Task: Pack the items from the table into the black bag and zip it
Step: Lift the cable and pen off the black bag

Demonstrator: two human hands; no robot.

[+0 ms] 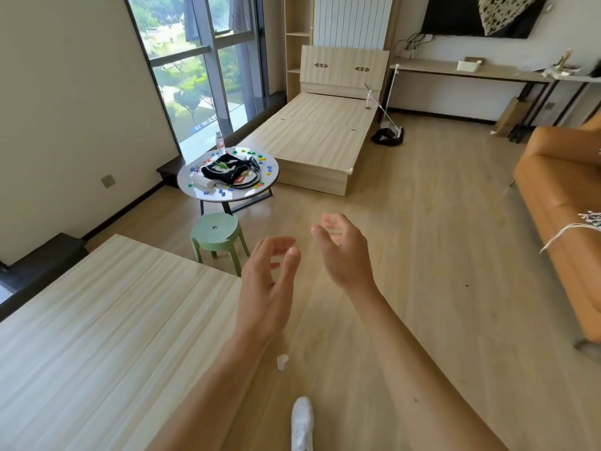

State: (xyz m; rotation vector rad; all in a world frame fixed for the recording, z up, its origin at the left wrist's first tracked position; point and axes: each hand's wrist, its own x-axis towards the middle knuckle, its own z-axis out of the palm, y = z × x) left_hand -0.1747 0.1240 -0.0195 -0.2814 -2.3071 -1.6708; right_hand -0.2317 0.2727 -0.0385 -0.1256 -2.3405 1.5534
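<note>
Both hands hang in mid-air at the middle of the frame, holding nothing: the left hand (pixel 270 281) and the right hand (pixel 344 252) have loosely spread, slightly bent fingers, palms turned toward each other, not touching. Well apart from them, toward the upper left, the black bag (pixel 227 170) lies on the round counter (pixel 250 191), its length running left to right, straps trailing right. Small coloured pieces (pixel 222 191) lie scattered around it; I cannot tell what is inside it.
</note>
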